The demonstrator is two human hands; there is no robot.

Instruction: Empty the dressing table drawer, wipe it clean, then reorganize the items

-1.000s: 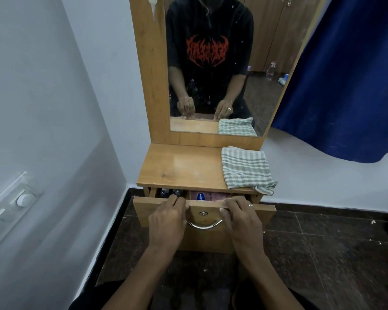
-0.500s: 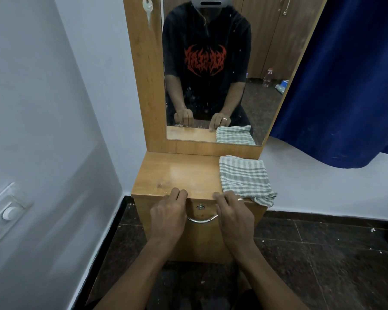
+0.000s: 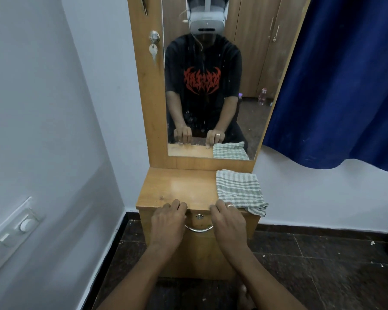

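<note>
The wooden dressing table's drawer [image 3: 199, 251] is pushed in flush under the tabletop [image 3: 179, 189], and its contents are hidden. A curved metal handle [image 3: 198, 229] and a small lock sit between my hands. My left hand [image 3: 167, 224] lies flat against the drawer front left of the handle, fingertips up on the tabletop's front edge. My right hand [image 3: 227, 224], wearing a ring, lies the same way right of the handle. Neither hand holds anything. A folded green-and-white checked cloth [image 3: 239, 190] rests on the tabletop's right side, one corner hanging over the edge.
A tall mirror [image 3: 251, 74] in a wooden frame rises behind the tabletop, with a key [image 3: 153, 51] hanging in a lock on the frame. A blue curtain [image 3: 341, 86] hangs at the right. A switch panel [image 3: 11, 231] is on the left wall. The floor is dark tile.
The drawer, partly open a second ago with items showing inside, has been pushed fully in by both hands. My view has tilted upward.
</note>
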